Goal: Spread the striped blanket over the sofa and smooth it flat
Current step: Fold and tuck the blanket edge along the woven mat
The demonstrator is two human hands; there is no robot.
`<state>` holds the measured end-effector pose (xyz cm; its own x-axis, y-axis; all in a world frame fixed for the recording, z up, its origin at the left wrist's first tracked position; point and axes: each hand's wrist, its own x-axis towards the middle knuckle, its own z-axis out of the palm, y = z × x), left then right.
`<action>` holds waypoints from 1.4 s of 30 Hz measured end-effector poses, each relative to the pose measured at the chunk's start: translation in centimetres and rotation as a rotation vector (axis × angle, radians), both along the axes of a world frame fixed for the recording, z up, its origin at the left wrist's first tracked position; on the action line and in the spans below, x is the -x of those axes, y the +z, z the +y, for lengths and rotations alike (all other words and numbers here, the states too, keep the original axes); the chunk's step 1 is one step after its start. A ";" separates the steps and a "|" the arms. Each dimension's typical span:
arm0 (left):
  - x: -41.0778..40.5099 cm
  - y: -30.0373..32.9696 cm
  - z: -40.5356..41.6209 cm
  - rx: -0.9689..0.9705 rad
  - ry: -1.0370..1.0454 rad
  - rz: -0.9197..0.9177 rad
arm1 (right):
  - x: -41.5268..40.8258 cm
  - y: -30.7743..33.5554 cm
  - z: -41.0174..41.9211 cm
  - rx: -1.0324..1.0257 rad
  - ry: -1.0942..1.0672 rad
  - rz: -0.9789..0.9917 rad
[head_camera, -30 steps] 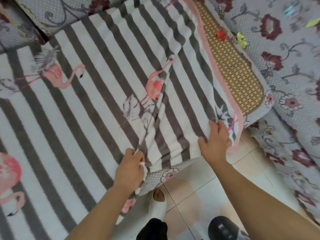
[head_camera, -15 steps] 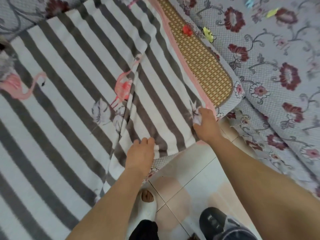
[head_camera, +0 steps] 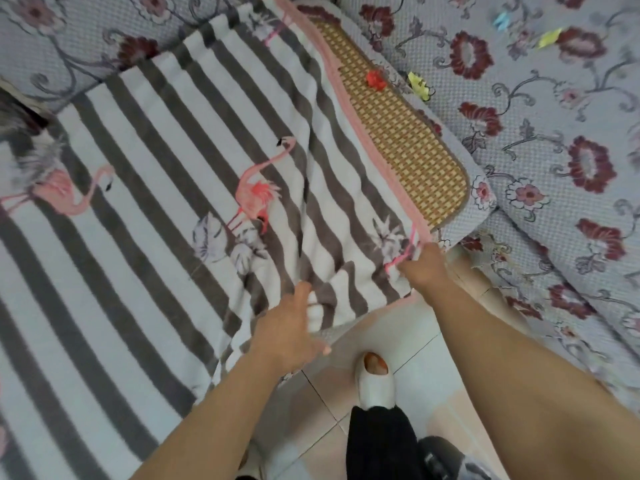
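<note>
The striped blanket (head_camera: 145, 209), grey and white with pink flamingos and a pink border, lies over the sofa seat and hangs past its front edge. My right hand (head_camera: 422, 266) pinches the blanket's front right corner at the pink border, pulling it taut. My left hand (head_camera: 291, 327) is at the blanket's front edge, thumb up on the cloth and fingers spread, holding nothing. Soft wrinkles run between the two hands. The sofa (head_camera: 554, 140) wears a grey floral cover.
A woven bamboo mat (head_camera: 398, 143) lies bare on the seat right of the blanket, with a small red thing (head_camera: 375, 79) and a yellow one (head_camera: 420, 86) at its far end. Below are the tiled floor (head_camera: 408, 341) and my foot in a white slipper (head_camera: 375, 382).
My left hand let go of the raised fold, and that ridge has flattened. My right hand took the corner and drew it right and forward, covering more of the mat.
</note>
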<state>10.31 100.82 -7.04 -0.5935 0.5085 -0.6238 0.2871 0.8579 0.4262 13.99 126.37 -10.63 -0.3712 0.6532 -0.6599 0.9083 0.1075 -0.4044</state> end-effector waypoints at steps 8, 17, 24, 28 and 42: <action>-1.6 -1.2 4.5 0.275 -0.007 0.204 | 1.5 -2.1 4.0 -0.072 0.060 -0.115; -1.6 -0.8 6.0 0.190 0.223 0.130 | 1.0 -0.1 8.3 0.163 0.163 0.277; -2.4 -0.7 6.8 0.396 0.010 0.284 | 0.8 2.0 13.2 -0.017 0.659 0.221; -2.6 -0.9 7.4 0.368 -0.009 0.428 | 1.4 2.9 15.1 -0.329 0.806 0.181; -9.9 -2.3 15.7 0.080 -0.146 -0.319 | -0.2 -0.6 19.3 -0.444 0.729 -0.290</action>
